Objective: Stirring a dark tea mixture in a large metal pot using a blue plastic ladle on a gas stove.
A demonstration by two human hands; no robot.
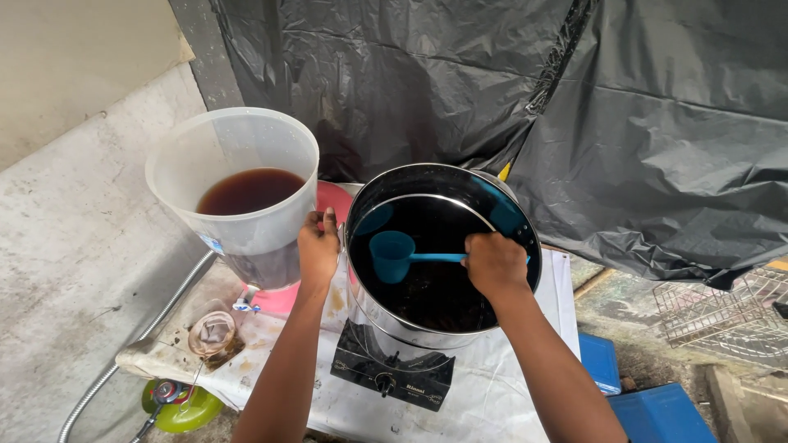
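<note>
A large steel pot (525, 230) of dark liquid stands on a black single-burner gas stove (394, 373). My right hand (495, 264) is shut on the handle of a blue plastic ladle (392, 253), whose cup hangs over the dark liquid inside the pot. My left hand (317, 246) rests against the lower side of a translucent plastic bucket (234, 148) that is partly filled with brown liquid. The bucket sits on a pink stand (275, 299) just left of the pot.
Black plastic sheeting (574, 98) hangs behind. A cloth strainer in a small cup (213, 336) lies front left, beside a flexible metal hose (123, 361) and a green gas cylinder top (176, 402). Blue lids (657, 414) and a wire rack (722, 316) are at the right.
</note>
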